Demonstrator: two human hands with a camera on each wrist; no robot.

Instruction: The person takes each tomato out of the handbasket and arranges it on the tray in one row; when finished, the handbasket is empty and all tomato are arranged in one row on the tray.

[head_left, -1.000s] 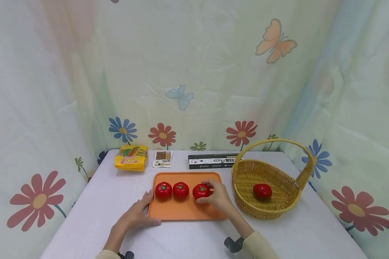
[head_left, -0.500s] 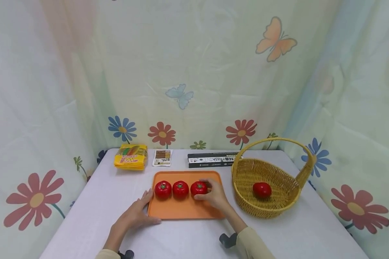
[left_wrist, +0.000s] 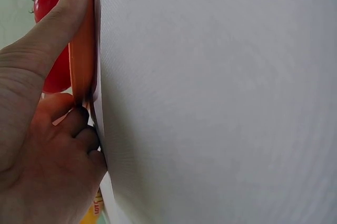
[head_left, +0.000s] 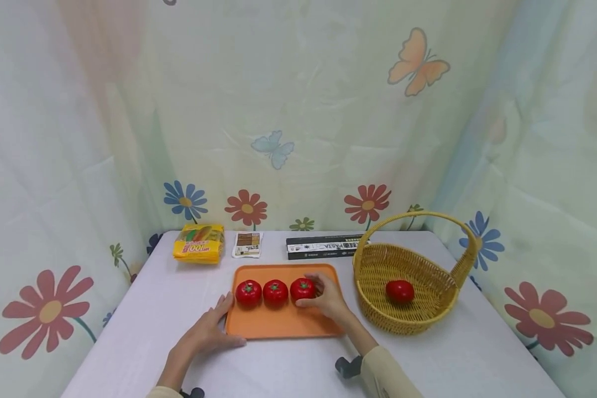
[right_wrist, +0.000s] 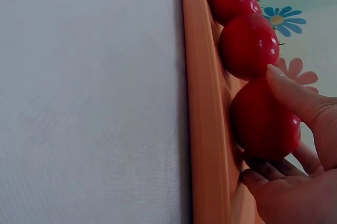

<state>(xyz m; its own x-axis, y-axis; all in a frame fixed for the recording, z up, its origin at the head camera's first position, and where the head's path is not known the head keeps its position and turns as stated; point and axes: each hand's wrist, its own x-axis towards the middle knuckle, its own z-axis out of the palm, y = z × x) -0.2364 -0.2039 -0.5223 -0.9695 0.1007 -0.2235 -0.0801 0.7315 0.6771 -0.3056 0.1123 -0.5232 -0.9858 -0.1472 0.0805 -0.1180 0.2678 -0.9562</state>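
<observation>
Three red tomatoes with green stem tops stand in a row on an orange tray (head_left: 283, 327): a left tomato (head_left: 248, 293), a middle tomato (head_left: 276, 293) and a right tomato (head_left: 302, 289). My right hand (head_left: 330, 301) grips the right one, thumb on the near side and fingers round its far side. In the right wrist view that held tomato (right_wrist: 263, 121) sits right beside the middle one. My left hand (head_left: 205, 333) holds the tray's near left corner. Its thumb (left_wrist: 58, 21) lies along the front rim in the left wrist view, and the fingers bend at the left side.
Right of the tray stands a wicker basket (head_left: 405, 327) with a tall handle and a red tomato (head_left: 399, 291) inside. Behind the tray lie a yellow packet (head_left: 199, 244), a small sachet (head_left: 247, 245) and a black-and-white pasta box (head_left: 323, 247). A flowered curtain (head_left: 298, 110) hangs behind.
My right hand has slid the right tomato leftward, closer to the middle one; it has barely moved in the last half second. The left hand has stayed at the tray's corner.
</observation>
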